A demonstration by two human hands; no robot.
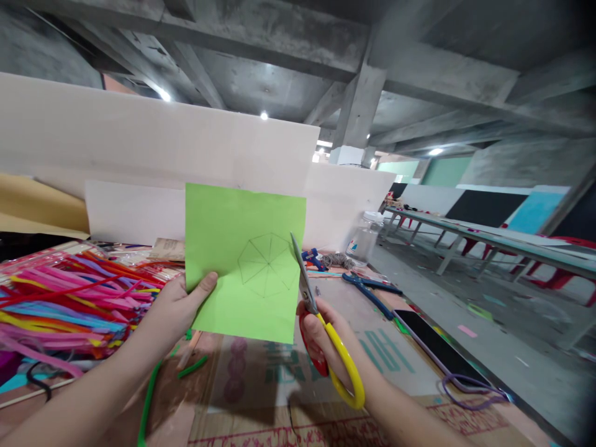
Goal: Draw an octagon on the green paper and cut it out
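My left hand (179, 304) holds up a light green paper square (223, 248) by its lower left edge, thumb on the front. A pencilled polygon with spokes is drawn on the sheet near its right side. My right hand (326, 338) grips scissors (326, 329) with one red and one yellow handle loop. Their blades point up and touch the paper's right edge beside the drawing.
A heap of coloured pipe cleaners (69, 298) lies on the left of the cardboard-covered table (261, 385). Blue pliers (370, 288), a phone (437, 347) with a purple cord and a plastic jar (365, 236) sit to the right. White boards stand behind.
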